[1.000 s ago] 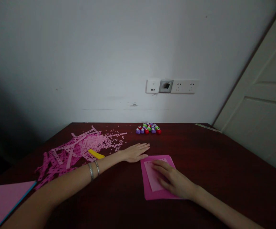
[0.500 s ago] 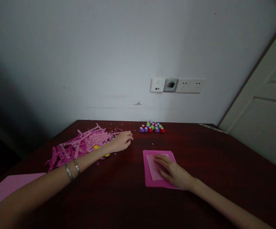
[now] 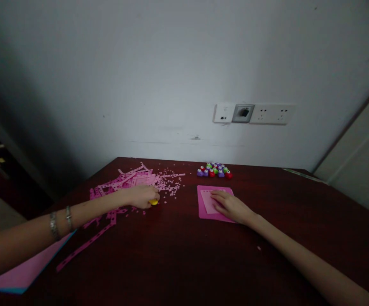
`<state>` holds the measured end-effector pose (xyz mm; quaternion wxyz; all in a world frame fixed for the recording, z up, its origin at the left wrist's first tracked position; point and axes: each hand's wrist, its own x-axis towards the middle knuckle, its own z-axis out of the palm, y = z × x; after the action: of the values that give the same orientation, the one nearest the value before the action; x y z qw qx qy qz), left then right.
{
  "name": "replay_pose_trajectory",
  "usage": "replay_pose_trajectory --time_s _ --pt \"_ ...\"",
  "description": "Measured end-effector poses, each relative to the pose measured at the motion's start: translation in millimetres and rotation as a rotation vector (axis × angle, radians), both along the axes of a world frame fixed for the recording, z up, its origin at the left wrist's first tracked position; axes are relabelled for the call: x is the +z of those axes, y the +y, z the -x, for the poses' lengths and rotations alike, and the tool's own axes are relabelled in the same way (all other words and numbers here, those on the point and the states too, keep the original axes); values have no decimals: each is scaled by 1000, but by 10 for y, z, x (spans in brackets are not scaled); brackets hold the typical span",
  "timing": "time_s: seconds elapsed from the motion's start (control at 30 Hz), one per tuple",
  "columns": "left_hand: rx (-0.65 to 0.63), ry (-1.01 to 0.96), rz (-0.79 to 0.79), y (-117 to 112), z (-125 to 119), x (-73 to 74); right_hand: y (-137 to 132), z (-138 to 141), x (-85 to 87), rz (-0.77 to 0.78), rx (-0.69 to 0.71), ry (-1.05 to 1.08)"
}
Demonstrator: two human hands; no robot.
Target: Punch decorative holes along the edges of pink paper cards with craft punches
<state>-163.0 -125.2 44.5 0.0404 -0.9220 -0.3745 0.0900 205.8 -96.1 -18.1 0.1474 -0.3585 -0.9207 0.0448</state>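
Note:
My left hand [image 3: 141,196] is closed around a small yellow object [image 3: 153,202], mostly hidden by the fingers, so its kind cannot be made out. It is beside the heap of punched pink paper strips [image 3: 133,180] and small pink paper cut-outs [image 3: 171,183]. My right hand [image 3: 232,206] lies with fingers stretched out on a pale pink sheet [image 3: 208,202], which has small holes along its top edge. Under that sheet is a stack of darker pink paper [image 3: 202,211].
Several small red, purple and green craft punches [image 3: 214,171] stand near the wall. Pink and blue sheets [image 3: 28,270] lie at the front left. One long punched strip [image 3: 85,246] reaches toward the front. A thin flat strip [image 3: 303,175] lies at the back right.
My left hand has closed on the yellow object, which lay on the table beneath my wrist before. The view has shifted. My right hand still rests on the paper.

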Motion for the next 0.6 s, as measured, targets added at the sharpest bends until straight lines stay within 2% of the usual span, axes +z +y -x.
replay_pose_trajectory --time_s 0.1,0.2,0.27,0.37,0.47,0.53,0.6 --pt "-94 75 -60 -16 68 -142 -64 -29 73 -37 20 8" --pt "-99 90 -94 13 84 -98 -148 -111 170 -46 31 65" --pt "-77 93 -132 33 37 65 -208 -176 259 -27 12 135" --pt "-80 106 -260 31 -152 441 -301 -229 432 42 -31 256" --pt "-80 96 -397 -8 -441 812 -402 -185 608 131 -64 387" --pt "-56 95 -472 -29 -617 973 -470 -117 691 251 -98 488" --pt "-10 71 -524 -9 -714 1039 -532 -49 731 398 -96 563"
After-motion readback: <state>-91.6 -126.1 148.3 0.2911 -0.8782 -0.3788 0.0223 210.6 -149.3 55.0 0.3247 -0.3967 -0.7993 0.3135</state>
